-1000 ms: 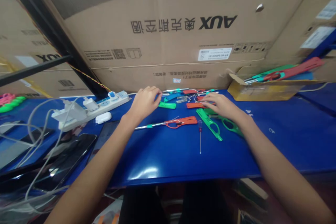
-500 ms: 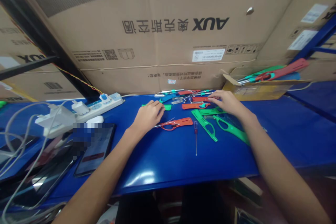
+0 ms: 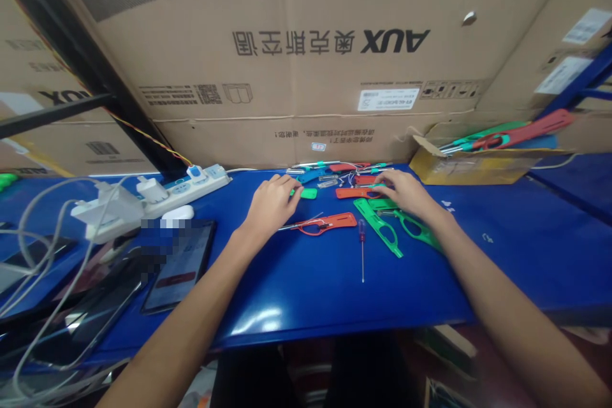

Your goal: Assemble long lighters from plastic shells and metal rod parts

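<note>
My left hand [image 3: 275, 204] lies with bent fingers over a green lighter casing [image 3: 310, 193], whose right end shows past the thumb. My right hand [image 3: 406, 194] has thumb and fingers closed at the right end of a red lighter casing [image 3: 351, 193], by a small turquoise lighter part [image 3: 377, 185]; the fingertips partly hide the hold. Below the left hand lies a red lighter half [image 3: 337, 222] with a metal tube and wire. A screwdriver [image 3: 362, 233] points towards me beside a green lighter casing [image 3: 382, 229]. Another green casing [image 3: 421, 234] is partly under my right wrist.
Several lighter parts [image 3: 329, 172] lie along the cardboard wall [image 3: 287, 95]. A cardboard box [image 3: 468, 166] at the right holds more lighters. On the left are a power strip [image 3: 191, 191] with chargers, a phone [image 3: 182, 274] and loose cables. White scraps [image 3: 486, 238] lie right.
My right hand has moved down and closed in on the turquoise part at the red casing. My left hand has shifted slightly up over the green casing. The view has turned a little.
</note>
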### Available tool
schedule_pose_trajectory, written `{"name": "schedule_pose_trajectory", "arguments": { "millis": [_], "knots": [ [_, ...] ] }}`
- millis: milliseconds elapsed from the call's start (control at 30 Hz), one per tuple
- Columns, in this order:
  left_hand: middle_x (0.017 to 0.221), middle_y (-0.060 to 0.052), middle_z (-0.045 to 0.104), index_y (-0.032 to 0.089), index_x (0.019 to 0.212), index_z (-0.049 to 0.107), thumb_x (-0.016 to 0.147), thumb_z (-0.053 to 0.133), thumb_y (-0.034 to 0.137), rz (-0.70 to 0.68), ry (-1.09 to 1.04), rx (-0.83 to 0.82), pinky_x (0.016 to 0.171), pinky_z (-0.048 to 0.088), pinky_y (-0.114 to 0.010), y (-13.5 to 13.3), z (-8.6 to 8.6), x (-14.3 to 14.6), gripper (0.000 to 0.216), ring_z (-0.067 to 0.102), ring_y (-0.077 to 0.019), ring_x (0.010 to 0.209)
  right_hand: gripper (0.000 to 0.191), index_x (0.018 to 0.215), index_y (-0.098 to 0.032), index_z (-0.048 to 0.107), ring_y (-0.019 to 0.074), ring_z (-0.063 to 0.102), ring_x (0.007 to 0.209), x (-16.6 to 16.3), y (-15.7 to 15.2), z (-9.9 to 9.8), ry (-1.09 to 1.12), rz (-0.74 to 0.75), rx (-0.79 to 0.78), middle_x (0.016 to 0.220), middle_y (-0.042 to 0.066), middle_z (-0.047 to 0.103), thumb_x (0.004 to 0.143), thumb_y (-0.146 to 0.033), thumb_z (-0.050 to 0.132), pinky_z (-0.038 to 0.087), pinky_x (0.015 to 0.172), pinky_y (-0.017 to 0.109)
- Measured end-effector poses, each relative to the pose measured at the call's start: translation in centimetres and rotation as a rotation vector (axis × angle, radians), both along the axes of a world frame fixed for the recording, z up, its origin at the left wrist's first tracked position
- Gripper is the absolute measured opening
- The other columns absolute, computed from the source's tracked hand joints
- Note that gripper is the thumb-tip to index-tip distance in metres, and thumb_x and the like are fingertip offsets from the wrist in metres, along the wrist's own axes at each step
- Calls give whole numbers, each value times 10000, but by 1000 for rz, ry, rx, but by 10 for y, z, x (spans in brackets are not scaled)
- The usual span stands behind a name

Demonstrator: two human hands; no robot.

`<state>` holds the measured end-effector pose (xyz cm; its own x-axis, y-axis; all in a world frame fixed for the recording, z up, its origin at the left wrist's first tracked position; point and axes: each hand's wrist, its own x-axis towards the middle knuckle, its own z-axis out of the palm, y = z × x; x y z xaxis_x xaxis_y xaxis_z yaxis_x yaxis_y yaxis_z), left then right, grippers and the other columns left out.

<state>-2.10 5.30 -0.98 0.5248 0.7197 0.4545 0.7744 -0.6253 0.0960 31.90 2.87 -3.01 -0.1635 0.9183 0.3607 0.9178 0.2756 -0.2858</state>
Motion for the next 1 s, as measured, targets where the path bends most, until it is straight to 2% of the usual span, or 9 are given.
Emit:
{"name": "schedule_pose_trajectory", "arguments": {
  "millis": [100, 200, 267, 367, 500, 567, 667, 833, 1000],
  "knots": [
    [1044, -64, 749, 178, 1024, 702, 1037, 510, 286, -109, -25, 0, 808, 458, -348, -7, 2, 6, 220, 651, -238, 970, 223, 933, -206, 701, 221, 626, 817, -26, -9, 10, 313, 97, 65, 959, 75, 689, 909, -427, 673, 490, 764, 367],
    [1126, -50, 743, 198, 1132, 682, 1052, 500, 374, -253, -112, -65, 911, 450, -381, -16, 5, 13, 265, 654, -232, 1028, 271, 984, -228, 679, 198, 619, 837, -67, -22, 15, 680, 261, -66, 949, 39, 682, 888, -480, 705, 499, 765, 342],
    [1238, -53, 712, 213, 1246, 637, 1066, 464, 405, -349, -250, -198, 987, 445, -389, -22, 6, 17, 315, 639, -227, 1127, 259, 976, -233, 669, 188, 617, 875, -92, -31, 16, 818, 358, -150, 928, 22, 673, 891, -474, 709, 500, 801, 334],
    [1356, -68, 643, 219, 1328, 585, 1084, 388, 422, -473, -494, -494, 1034, 455, -355, -28, 7, 21, 373, 600, -210, 1222, 223, 981, -241, 635, 163, 615, 827, -114, -42, 15, 933, 440, -187, 883, -3, 647, 914, -445, 695, 501, 766, 305],
    [1099, -64, 701, 175, 1154, 663, 1062, 397, 488, -542, -569, -788, 883, 515, -311, -27, 10, 20, 421, 647, -179, 974, 156, 1034, -240, 624, 162, 641, 800, -116, -48, 14, 800, 476, -143, 900, 5, 686, 960, -373, 657, 499, 749, 299],
    [1017, -57, 703, 163, 1114, 679, 1040, 441, 493, -553, -560, -850, 823, 516, -294, -24, 10, 17, 413, 640, -161, 889, 135, 1067, -238, 640, 167, 637, 799, -113, -48, 14, 649, 463, -42, 932, 19, 702, 987, -344, 622, 490, 750, 305],
    [1015, -51, 724, 169, 1103, 698, 977, 576, 450, -535, -579, -867, 833, 510, -299, -18, 9, 12, 331, 648, -157, 893, 162, 1110, -235, 666, 183, 631, 873, -108, -46, 14, 449, 460, 66, 1063, 54, 701, 1000, -333, 601, 486, 778, 316],
    [968, -48, 773, 170, 999, 763, 921, 665, 358, -467, -424, -836, 793, 507, -289, -4, 1, 2, 226, 682, -170, 855, 187, 1105, -251, 725, 186, 666, 873, -102, -43, 8, 251, 479, -174, 1010, 35, 730, 1003, -347, 600, 506, 797, 321],
    [871, -31, 781, 172, 954, 778, 921, 667, 322, -410, -257, -741, 692, 480, -246, 4, -3, -7, 189, 689, -157, 746, 199, 1089, -245, 761, 199, 665, 917, -95, -38, 0, 188, 517, -220, 1019, 51, 709, 983, -355, 634, 518, 824, 344]
  ]
}}
